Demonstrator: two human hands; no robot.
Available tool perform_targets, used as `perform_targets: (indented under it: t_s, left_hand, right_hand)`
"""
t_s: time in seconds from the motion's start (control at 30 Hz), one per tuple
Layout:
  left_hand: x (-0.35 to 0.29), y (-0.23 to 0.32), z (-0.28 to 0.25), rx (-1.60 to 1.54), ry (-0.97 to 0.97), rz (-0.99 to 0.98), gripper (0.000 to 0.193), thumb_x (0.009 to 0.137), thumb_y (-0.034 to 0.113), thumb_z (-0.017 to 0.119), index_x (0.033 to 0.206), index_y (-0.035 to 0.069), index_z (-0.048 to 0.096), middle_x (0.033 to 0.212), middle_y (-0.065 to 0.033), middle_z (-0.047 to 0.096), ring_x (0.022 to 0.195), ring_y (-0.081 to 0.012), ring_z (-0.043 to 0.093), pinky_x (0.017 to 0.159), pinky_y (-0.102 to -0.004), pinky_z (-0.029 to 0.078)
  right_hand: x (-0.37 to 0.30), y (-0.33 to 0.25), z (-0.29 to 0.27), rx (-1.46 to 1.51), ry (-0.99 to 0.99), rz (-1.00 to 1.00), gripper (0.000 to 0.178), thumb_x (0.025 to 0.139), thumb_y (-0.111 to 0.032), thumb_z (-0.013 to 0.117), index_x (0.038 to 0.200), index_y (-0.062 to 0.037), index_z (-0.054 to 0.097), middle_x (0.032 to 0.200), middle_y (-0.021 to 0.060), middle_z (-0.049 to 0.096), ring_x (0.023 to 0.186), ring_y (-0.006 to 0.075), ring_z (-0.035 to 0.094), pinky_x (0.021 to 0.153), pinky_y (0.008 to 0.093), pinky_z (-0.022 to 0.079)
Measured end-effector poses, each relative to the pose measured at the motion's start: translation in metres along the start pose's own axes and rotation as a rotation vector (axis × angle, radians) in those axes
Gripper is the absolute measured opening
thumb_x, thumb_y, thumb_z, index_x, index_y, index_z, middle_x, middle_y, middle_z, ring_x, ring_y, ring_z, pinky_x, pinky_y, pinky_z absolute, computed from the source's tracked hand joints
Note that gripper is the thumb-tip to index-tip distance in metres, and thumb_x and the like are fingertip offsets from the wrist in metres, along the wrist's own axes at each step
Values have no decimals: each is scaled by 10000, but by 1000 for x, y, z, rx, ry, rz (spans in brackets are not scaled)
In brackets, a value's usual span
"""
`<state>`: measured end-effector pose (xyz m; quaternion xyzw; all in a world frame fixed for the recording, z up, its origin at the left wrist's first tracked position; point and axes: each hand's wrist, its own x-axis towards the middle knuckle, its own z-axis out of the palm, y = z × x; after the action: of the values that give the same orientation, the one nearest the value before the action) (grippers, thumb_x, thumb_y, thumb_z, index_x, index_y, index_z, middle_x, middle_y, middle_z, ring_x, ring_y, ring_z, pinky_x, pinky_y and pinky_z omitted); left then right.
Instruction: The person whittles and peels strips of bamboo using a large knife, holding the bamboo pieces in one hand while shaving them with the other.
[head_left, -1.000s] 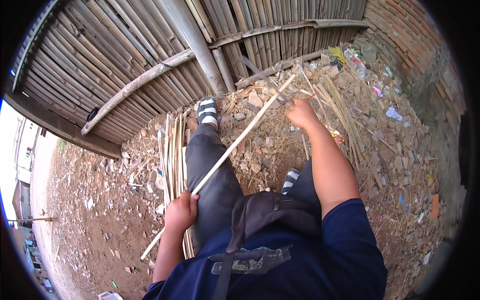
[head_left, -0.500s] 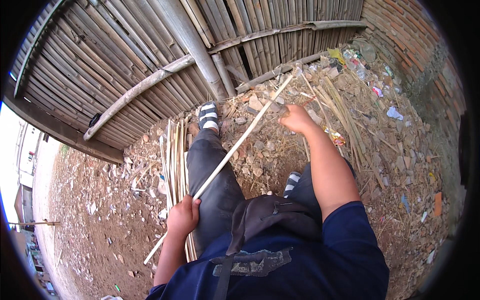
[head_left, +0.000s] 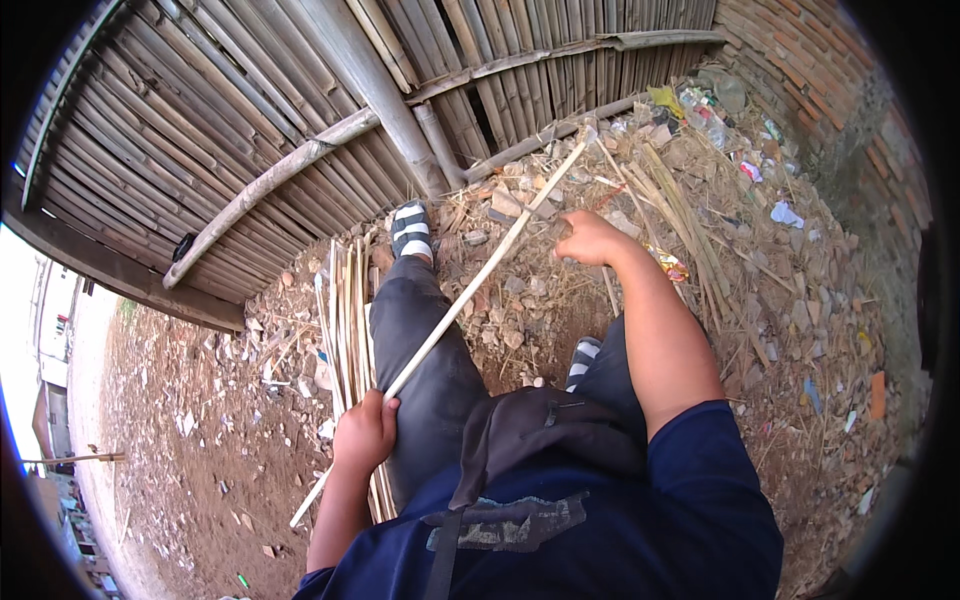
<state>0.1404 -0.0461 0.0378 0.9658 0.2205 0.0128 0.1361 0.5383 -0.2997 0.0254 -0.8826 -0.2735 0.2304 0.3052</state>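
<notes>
A long pale bamboo strip (head_left: 470, 294) runs slantwise across my lap, from beside my left forearm up toward the fence. My left hand (head_left: 366, 432) is closed around its lower part, above my left thigh. My right hand (head_left: 592, 240) is closed to the right of the strip's upper half. From that fist a dull, blade-like tool (head_left: 541, 209), apparently a knife, points toward the strip; its handle is hidden in the fingers. Beside my left leg lies a bundle of similar bamboo strips (head_left: 348, 310), partly hidden by my left hand and forearm.
A bamboo slat fence (head_left: 250, 130) rises ahead, meeting a brick wall (head_left: 810, 85) at the right. Split bamboo pieces (head_left: 690, 225) lie right of my right arm. Stones and litter cover the dirt ground (head_left: 200, 440). A dark pouch (head_left: 550, 440) rests at my waist.
My right hand and the tool have shifted slightly down, away from the strip's upper end. My left hand and the strip stay nearly in place. The view has tilted a little.
</notes>
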Motion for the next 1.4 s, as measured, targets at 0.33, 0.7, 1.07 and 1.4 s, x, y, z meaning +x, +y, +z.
perform_targets:
  t_s: [0.33, 0.7, 1.07, 1.4]
  left_hand:
    - [-1, -4, 2, 4, -8, 17, 310, 1005, 333, 576, 876, 60, 502, 640, -239, 630, 613, -468, 641, 573, -577, 505]
    - [-13, -8, 9, -82, 21, -20, 308, 1010, 326, 581, 876, 59, 507, 651, -246, 631, 629, -490, 630, 580, -593, 487]
    - [-6, -12, 8, -107, 31, 27, 300, 1011, 296, 586, 866, 49, 495, 634, -242, 621, 621, -486, 630, 563, -582, 486]
    - [-8, -7, 6, -107, 21, 6, 269, 1015, 269, 576, 891, 42, 504, 627, -247, 609, 617, -494, 614, 572, -595, 470]
  right_hand:
    - [-23, -38, -2, -207, -354, -31, 377, 785, -287, 796, 1073, -59, 712, 1069, 149, 730, 1037, 295, 695, 916, 420, 529]
    - [-19, -40, 10, -215, -113, -1, 345, 796, -204, 689, 1116, -79, 714, 1045, 192, 723, 1003, 344, 700, 878, 432, 558]
    - [-18, -55, 27, -211, -169, -48, 219, 852, -147, 638, 1050, -83, 706, 939, 146, 718, 896, 276, 702, 818, 416, 552]
    - [-16, -55, 27, -72, -48, -14, 191, 860, -176, 620, 1003, -75, 697, 890, 120, 698, 850, 270, 688, 776, 420, 544]
